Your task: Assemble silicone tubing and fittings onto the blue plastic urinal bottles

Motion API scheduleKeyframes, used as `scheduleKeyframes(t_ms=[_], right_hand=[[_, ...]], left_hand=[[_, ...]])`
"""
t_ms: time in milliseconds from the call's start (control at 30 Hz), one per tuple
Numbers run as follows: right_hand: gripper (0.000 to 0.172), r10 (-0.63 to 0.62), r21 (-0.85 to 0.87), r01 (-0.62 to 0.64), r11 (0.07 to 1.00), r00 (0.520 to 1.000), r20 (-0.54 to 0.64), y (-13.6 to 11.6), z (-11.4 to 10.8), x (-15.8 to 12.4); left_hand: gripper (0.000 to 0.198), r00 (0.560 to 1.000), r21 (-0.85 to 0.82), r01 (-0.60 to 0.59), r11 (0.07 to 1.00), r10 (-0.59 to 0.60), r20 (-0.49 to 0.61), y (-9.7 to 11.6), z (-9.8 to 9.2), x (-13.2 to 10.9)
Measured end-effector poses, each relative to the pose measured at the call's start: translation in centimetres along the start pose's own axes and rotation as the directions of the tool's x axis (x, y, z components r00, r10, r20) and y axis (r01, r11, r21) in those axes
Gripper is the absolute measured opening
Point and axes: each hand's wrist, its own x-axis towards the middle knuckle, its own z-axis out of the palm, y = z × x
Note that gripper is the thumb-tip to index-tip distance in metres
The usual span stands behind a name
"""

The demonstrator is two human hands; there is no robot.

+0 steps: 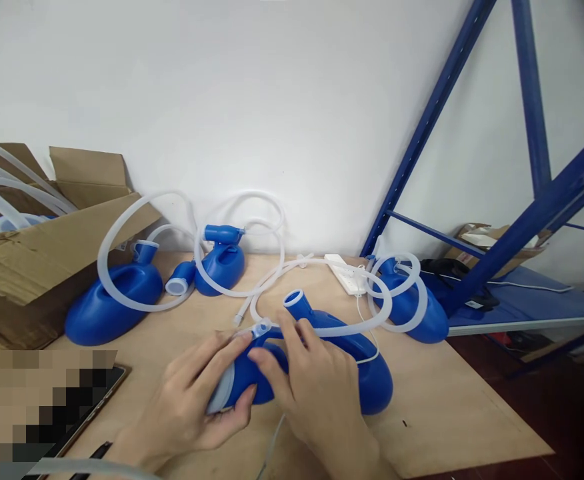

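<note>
Both of my hands are around a blue urinal funnel [245, 373] with a pale rim, held above the front of the table. My left hand [192, 387] has its thumb below and its fingers over the rim. The fingers of my right hand [312, 373] curl over the funnel's far end, thumb against its side. A clear plastic fitting [261, 327] sits on top at my left fingertips. Just behind my right hand, a blue urinal bottle [372, 373] lies with its neck open. A translucent hose [357, 328] loops over it.
More blue urinal bottles [112, 303] with coiled hoses stand along the wall. A cardboard box [67, 247] with hoses is at the left. A white power strip [345, 273] lies at the back, a dark tablet-like device [92, 400] at the left front. Blue metal shelving [527, 293] stands right.
</note>
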Motion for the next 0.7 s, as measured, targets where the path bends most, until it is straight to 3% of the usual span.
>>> scheduleKeyframes(t_ms=[67, 133, 200, 267, 333, 433, 500, 567, 633, 700], right_hand=[[0.067, 0.039, 0.052, -0.043, 0.998, 0.997, 0.074, 0.2, -0.5, 0.5], [0.058, -0.039, 0.262, -0.003, 0.965, 0.987, 0.156, 0.6, -1.0, 1.2], [0.048, -0.164, 0.53, 0.03, 0.848, 0.964, 0.208, 1.0, -1.3, 1.8], [0.041, -0.216, 0.698, -0.016, 0.716, 0.945, 0.244, 1.1, -1.2, 2.2], [0.036, -0.195, 0.75, -0.081, 0.657, 0.942, 0.272, 1.0, -0.8, 2.2], [0.03, -0.165, 0.763, -0.099, 0.639, 0.951, 0.261, 0.5, -0.3, 1.9], [0.026, -0.162, 0.763, -0.08, 0.641, 0.958, 0.236, 0.1, -0.2, 1.6], [0.022, -0.168, 0.741, -0.057, 0.669, 0.96, 0.226, -0.1, -0.1, 1.4], [0.02, -0.174, 0.711, -0.039, 0.702, 0.959, 0.224, -0.3, 0.0, 1.3], [0.02, -0.167, 0.697, -0.04, 0.716, 0.959, 0.227, -0.4, 0.3, 1.3]], left_hand=[[0.073, 0.998, 0.068, -0.054, 0.996, 0.055, -0.011, 0.1, -0.8, 0.4], [0.061, 0.992, 0.13, -0.122, 0.984, 0.122, 0.01, 0.1, -1.6, 0.8], [0.041, 0.981, 0.168, -0.195, 0.966, 0.19, 0.047, 0.2, -2.2, 1.0], [0.029, 0.971, 0.186, -0.239, 0.953, 0.228, 0.078, 0.3, -2.4, 1.1], [0.028, 0.97, 0.198, -0.241, 0.95, 0.233, 0.065, 0.4, -2.4, 1.0], [0.037, 0.968, 0.193, -0.251, 0.949, 0.243, 0.066, 0.5, -2.5, 1.1], [0.04, 0.98, 0.112, -0.184, 0.977, 0.173, 0.098, 0.8, -2.7, 1.5], [0.031, 0.989, -0.04, -0.018, 0.999, 0.024, 0.148, 1.2, -3.0, 2.2], [0.02, 0.97, -0.162, 0.178, 0.971, -0.146, 0.195, 1.7, -3.1, 2.8], [0.014, 0.943, -0.185, 0.294, 0.938, -0.254, 0.214, 2.0, -2.8, 3.1]])
